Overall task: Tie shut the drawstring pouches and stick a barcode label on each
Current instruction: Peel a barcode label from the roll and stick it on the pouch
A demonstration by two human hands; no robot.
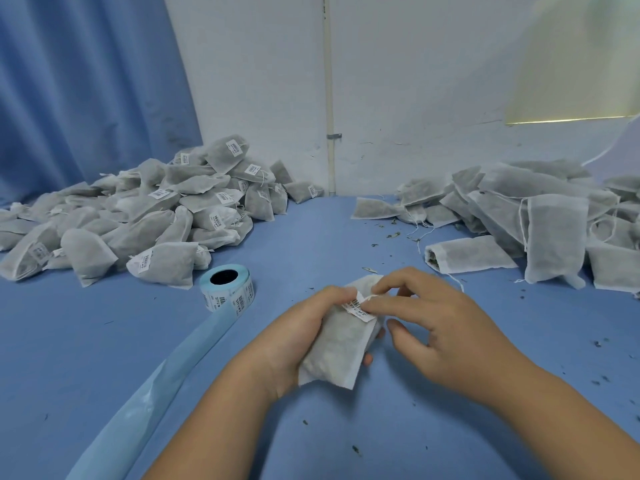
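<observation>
Two hands over crumb-strewn blue table point(311, 237) by white wall point(415, 98): left hand point(304, 327) grips pouch point(339, 344), right hand point(443, 327) pinches label point(358, 306).

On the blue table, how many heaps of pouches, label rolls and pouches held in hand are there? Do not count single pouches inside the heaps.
Heaps of pouches: 2, a labelled heap on the left, an unlabelled heap on the right
Label roll: 1
Pouch held by the left hand, its barcode label pinched by the right hand: 1
Total: 4
</observation>
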